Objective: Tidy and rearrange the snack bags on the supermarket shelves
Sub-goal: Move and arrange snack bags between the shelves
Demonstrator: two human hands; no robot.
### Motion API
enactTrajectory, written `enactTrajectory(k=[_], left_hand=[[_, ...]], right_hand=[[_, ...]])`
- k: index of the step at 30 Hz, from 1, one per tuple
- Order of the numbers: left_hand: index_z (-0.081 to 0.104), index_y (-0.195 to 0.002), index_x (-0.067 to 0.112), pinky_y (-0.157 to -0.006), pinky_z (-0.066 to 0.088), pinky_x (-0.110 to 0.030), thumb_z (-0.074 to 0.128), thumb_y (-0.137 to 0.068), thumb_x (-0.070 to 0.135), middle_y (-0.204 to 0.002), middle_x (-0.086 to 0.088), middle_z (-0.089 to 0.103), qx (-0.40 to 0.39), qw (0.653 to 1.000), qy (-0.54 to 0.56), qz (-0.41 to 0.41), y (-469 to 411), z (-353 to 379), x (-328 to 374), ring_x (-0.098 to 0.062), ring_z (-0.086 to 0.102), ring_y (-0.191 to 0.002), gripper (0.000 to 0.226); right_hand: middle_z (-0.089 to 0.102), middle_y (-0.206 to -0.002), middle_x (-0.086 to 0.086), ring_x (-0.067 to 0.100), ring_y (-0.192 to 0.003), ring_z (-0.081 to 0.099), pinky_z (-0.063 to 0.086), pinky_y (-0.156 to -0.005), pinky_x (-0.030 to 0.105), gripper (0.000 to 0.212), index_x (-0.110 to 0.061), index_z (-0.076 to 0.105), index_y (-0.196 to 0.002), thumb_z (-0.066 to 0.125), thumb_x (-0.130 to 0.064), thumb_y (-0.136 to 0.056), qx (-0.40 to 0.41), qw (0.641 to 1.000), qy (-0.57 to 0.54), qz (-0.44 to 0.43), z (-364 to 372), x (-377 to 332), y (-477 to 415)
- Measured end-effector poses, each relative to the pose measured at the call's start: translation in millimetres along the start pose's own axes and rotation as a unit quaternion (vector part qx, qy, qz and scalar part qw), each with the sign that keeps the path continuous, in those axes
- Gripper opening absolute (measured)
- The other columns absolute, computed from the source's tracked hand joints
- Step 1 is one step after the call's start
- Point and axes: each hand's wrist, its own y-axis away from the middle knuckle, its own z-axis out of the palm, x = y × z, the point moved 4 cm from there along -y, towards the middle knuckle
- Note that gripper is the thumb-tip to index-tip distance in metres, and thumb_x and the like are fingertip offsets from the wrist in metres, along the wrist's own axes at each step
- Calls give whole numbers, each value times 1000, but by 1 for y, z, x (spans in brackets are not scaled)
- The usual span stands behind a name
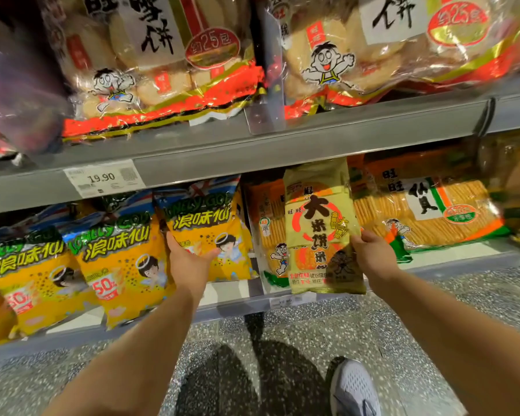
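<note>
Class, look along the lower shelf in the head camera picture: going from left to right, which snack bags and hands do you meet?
Leftmost yellow bag → second yellow bag → left hand on the third yellow bag → orange cracker bag → pale green bag → right hand gripping its edge → wide orange bag.

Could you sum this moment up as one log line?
left hand: on yellow snack bag | right hand: holding tall beige bag | place: lower shelf
</note>
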Motion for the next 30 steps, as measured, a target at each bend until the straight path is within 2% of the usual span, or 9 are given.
enactTrajectory(k=[2,4,9,12,19,24,26,28,30], left_hand=[[2,-151,13,-98,40,-45,84,-67,21,-144,-18,39,13,1000,4,10,6,8,0,-37,43,-128,117],[4,-150,10,-101,37,-46,85,-65,19,-144,-21,37,20,1000,8,14,6,15,-1,-37,39,-130,118],[0,-151,15,-106,32,-43,84,-67,20,-148,-19,30,-9,1000,17,3,-18,23,7,-36,34,-134,119],[-2,-150,15,-107,31,-43,85,-66,22,-147,-20,29,-20,1000,-2,0,-21,21,8,-36,32,-134,121],[-12,-149,18,-105,30,-47,82,-66,40,-150,-22,17,-53,994,-96,-3,10,15,24,-38,27,-135,128],[-12,-149,15,-103,33,-48,72,-77,42,-150,-25,14,-70,985,-130,-88,46,0,17,-41,29,-133,114],[-6,-149,11,-102,35,-46,70,-82,34,-150,-23,22,-87,987,-91,-99,58,2,11,-39,33,-132,104],[-2,-149,11,-99,40,-42,71,-82,28,-144,-19,38,-115,990,-53,-67,63,12,3,-37,45,-125,100],[-6,-150,15,-82,42,-34,66,-87,27,-138,-18,47,-141,987,-55,-45,70,18,1,-37,53,-114,96]], right_hand=[[54,-77,10,25,-78,49,41,-69,36,26,-8,53,-80,42,-22,-99,0,1000,-19,1,2,2,-2],[49,-70,6,22,-72,47,42,-66,35,29,-9,48,-72,42,-18,-98,-7,999,-37,9,4,4,-2],[47,-68,8,18,-66,42,31,-60,29,27,-12,50,-72,44,-18,-97,-43,995,-88,14,14,3,-4],[43,-67,6,17,-65,39,31,-62,29,28,-16,47,-70,44,-18,-98,-61,992,-112,12,20,2,-4],[40,-62,2,15,-61,37,31,-54,27,33,-15,40,-65,42,-11,-97,-49,991,-124,3,22,-6,17],[48,-64,4,16,-59,43,34,-53,25,23,-9,51,-78,41,-13,-98,-77,987,-137,-10,18,-7,47],[52,-63,4,17,-60,47,36,-55,26,29,-13,55,-73,41,-13,-98,-86,986,-143,-21,15,-4,56],[51,-62,1,16,-60,45,34,-55,26,33,-16,53,-67,41,-13,-98,-77,990,-117,-30,12,-2,58],[47,-62,2,18,-63,43,31,-59,28,32,-15,48,-64,41,-12,-96,-62,995,-78,-28,10,2,51]])
